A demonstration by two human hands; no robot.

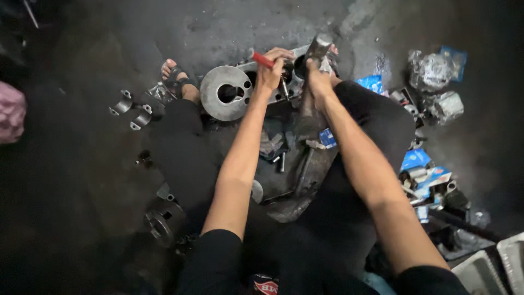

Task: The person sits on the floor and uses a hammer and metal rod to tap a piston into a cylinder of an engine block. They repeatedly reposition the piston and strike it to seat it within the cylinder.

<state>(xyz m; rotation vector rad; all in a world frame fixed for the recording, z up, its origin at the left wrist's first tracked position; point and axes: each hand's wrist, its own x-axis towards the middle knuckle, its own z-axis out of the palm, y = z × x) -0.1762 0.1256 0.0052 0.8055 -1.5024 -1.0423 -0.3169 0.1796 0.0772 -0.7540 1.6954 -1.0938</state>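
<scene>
Now — left hand (268, 74): red-handled tool (263, 60) | right hand (318, 76): hammer (318, 46) — parts crowd right.

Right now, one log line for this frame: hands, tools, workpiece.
left hand: shut on red-handled tool | right hand: shut on hammer | workpiece: metal casing on floor | both over casing

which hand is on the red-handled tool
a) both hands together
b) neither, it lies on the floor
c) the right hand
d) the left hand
d: the left hand is closed round the red-handled tool, its shaft pointing down at the metal engine part, while the right hand grips a separate grey metal cylinder.
</scene>
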